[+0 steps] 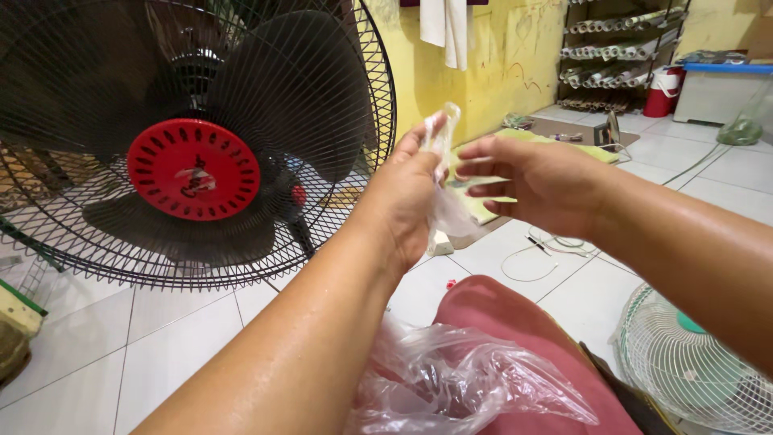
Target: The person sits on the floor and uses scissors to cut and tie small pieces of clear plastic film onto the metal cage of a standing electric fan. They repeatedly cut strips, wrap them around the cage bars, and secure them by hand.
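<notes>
The left hand (407,197) is gripping a clear plastic wrapper (444,173), pinching it upright. The right hand (535,181), just beside it, is hovering half-open, fingers touching the wrapper. A crumpled bag (459,383) is lying below both hands.

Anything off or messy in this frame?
Some clutter: a loose white cord lies tangled on the floor tiles, and a crumpled clear plastic bag sits on the lap. The left hand pinches thin plastic film.

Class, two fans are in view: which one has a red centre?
The big black fan at upper left; the pale fan at lower right has a green centre.
</notes>
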